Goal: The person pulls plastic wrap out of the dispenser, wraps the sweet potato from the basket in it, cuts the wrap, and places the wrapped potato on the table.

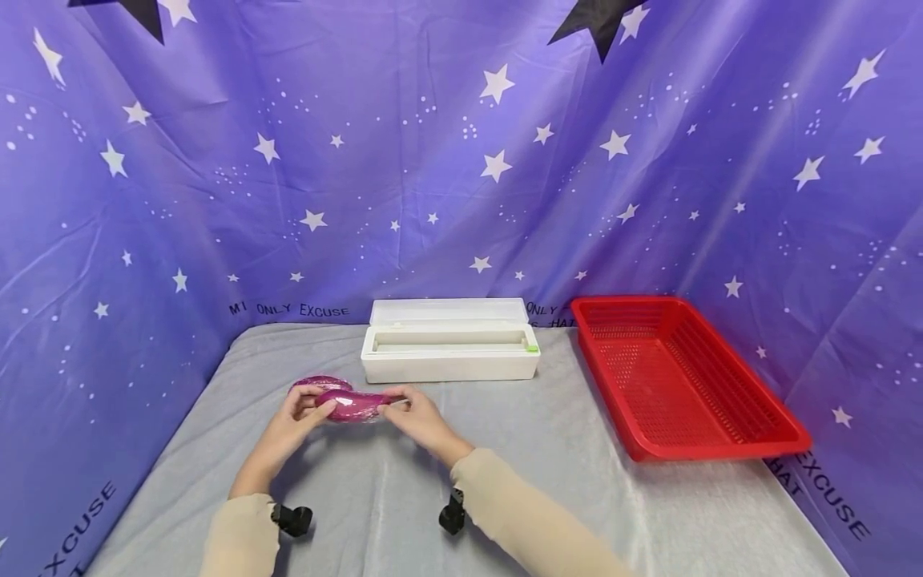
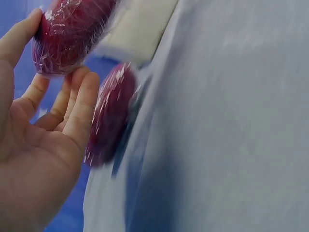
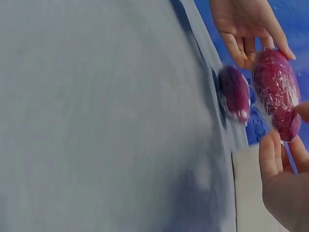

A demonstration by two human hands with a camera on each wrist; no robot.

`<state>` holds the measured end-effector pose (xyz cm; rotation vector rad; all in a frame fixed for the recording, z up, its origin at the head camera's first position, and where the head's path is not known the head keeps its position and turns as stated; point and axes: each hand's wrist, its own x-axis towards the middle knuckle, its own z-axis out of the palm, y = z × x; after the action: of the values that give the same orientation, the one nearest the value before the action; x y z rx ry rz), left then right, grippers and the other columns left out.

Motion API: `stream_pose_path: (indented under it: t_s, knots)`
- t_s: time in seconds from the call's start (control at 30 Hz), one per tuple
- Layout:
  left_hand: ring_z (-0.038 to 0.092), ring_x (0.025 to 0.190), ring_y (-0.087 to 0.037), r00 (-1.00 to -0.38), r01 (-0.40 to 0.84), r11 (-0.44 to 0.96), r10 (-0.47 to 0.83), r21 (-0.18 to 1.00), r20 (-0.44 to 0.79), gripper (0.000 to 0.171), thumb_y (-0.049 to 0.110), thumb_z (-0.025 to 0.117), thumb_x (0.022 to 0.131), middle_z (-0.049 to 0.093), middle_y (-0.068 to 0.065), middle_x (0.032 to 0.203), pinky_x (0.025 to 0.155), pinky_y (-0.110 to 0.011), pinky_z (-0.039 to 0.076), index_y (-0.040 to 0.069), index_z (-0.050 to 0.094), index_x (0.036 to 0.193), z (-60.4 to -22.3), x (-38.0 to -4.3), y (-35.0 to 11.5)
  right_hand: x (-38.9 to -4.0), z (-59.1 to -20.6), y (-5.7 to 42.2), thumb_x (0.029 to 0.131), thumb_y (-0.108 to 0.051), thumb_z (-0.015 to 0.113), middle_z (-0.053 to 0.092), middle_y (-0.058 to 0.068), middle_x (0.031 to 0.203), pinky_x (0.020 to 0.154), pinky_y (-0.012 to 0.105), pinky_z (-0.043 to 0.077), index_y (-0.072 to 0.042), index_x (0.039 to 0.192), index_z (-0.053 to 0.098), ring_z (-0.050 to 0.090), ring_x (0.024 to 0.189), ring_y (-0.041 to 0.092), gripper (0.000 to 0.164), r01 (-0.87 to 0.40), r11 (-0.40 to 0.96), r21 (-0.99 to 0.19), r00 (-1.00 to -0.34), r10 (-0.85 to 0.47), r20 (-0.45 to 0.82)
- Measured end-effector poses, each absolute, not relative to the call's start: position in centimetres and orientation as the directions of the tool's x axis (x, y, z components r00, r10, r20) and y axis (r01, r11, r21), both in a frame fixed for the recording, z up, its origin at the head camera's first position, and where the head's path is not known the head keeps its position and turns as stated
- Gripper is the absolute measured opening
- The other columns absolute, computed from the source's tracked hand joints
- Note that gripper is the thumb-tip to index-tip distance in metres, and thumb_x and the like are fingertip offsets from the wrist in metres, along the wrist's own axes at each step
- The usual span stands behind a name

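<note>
Both hands hold up a shiny purple eggplant (image 1: 353,405) wrapped in clear plastic film, above the table. The left hand (image 1: 297,417) grips its left end, with the thumb at the near side and fingers behind. At the narrower right end, the right hand (image 1: 421,418) pinches it between thumb and fingers. In the right wrist view the film on this eggplant (image 3: 275,87) looks wrinkled, with a loose bit at one side. A second film-wrapped purple eggplant (image 2: 112,113) lies on the table just behind, partly covered by the left hand in the head view.
A white film dispenser box (image 1: 450,369) stands at the back middle, lid (image 1: 449,311) raised, with a green slider (image 1: 532,349) at its right end. To the right sits a red perforated basket (image 1: 710,449). Starry purple curtains (image 1: 433,160) surround the grey-covered table (image 1: 548,465).
</note>
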<state>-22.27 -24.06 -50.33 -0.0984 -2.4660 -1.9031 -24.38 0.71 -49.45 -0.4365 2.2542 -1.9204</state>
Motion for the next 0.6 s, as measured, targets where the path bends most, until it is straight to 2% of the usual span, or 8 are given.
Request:
stream_pose_path:
  t_s: [0.07,0.2,0.3,0.43,0.6]
  knots:
    - [0.063,0.097,-0.007,-0.999,0.038,0.255,-0.005,0.966,0.040,0.048,0.029,0.066,0.099,0.055,-0.014,0.117,0.089,-0.032,0.054,0.003,0.044,0.132,-50.2,-21.9,-25.0,-24.3,-49.5,-0.5,0.090,-0.009,0.072,0.069,0.009,0.099,0.069,0.021,0.050,0.001,0.123,0.066,0.061,0.083,0.012,0.035,-0.157,0.133,-0.979,-0.948,-0.300,0.111]
    - [0.062,0.095,-0.002,-0.997,-0.001,0.246,-0.076,0.969,0.019,0.054,0.034,0.064,0.100,0.049,-0.013,0.123,0.088,-0.024,0.053,0.000,0.043,0.135,-50.1,-21.3,-26.9,-23.8,-49.1,-2.7,0.089,-0.003,0.072,0.069,0.012,0.107,0.077,0.020,0.053,0.004,0.123,0.063,0.067,0.093,0.020,0.036,-0.183,0.103,-0.978,-0.944,-0.297,0.146]
    - [0.062,0.093,0.000,-0.993,0.002,0.224,-0.114,0.974,0.029,0.057,0.032,0.063,0.100,0.046,-0.016,0.127,0.086,-0.021,0.053,-0.004,0.039,0.138,-50.4,-21.0,-27.9,-23.5,-49.0,-3.8,0.090,-0.006,0.071,0.069,0.012,0.113,0.082,0.022,0.054,0.000,0.125,0.062,0.068,0.100,0.020,0.036,-0.168,0.112,-0.979,-0.934,-0.337,0.122]
    - [0.062,0.090,0.003,-0.988,-0.008,0.201,-0.152,0.980,0.023,0.058,0.027,0.063,0.101,0.043,-0.019,0.127,0.084,-0.018,0.053,-0.007,0.035,0.138,-50.8,-20.5,-28.6,-23.3,-49.6,-4.5,0.093,-0.011,0.070,0.069,0.007,0.119,0.087,0.023,0.053,-0.007,0.129,0.063,0.067,0.106,0.014,0.037,-0.136,0.153,-0.979,-0.915,-0.398,0.065]
    - [0.060,0.088,0.007,-0.981,-0.072,0.235,-0.190,0.969,-0.027,0.065,0.035,0.063,0.100,0.043,-0.023,0.134,0.083,-0.014,0.051,-0.008,0.036,0.141,-51.3,-20.5,-29.3,-23.1,-50.2,-5.1,0.093,-0.007,0.069,0.066,0.009,0.125,0.088,0.025,0.053,-0.005,0.131,0.062,0.065,0.113,0.024,0.039,-0.113,0.150,-0.982,-0.901,-0.432,0.038]
